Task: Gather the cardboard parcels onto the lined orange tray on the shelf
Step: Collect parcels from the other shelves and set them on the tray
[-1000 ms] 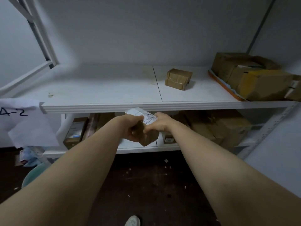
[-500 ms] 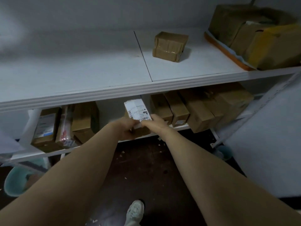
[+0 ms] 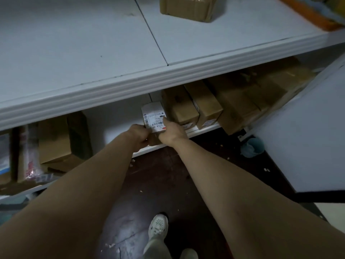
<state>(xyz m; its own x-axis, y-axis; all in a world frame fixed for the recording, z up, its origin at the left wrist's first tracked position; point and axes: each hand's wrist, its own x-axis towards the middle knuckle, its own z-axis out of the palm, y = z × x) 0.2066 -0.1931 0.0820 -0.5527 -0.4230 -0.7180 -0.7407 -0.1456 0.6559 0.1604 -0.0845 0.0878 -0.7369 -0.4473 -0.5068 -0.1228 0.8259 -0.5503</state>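
Both hands hold one small cardboard parcel (image 3: 153, 116) with a white shipping label, at the front edge of the lower shelf. My left hand (image 3: 139, 135) grips its left side from below. My right hand (image 3: 171, 132) grips its right side, thumb on the label. On the upper shelf a taped brown parcel (image 3: 188, 7) sits at the top of the view. The orange tray (image 3: 309, 15) shows only as a strip at the top right corner; its load is mostly out of frame.
The upper white shelf (image 3: 93, 53) juts out above my hands. Several brown boxes (image 3: 207, 107) stand right of the held parcel on the lower shelf, more boxes (image 3: 56, 139) at left. A teal bin (image 3: 252, 147) and my shoe (image 3: 157, 226) are on the dark floor.
The view has dropped and closed in on the shelves. My hands carried the labelled parcel down and forward, from in front of the upper shelf edge to the lower shelf's front edge.
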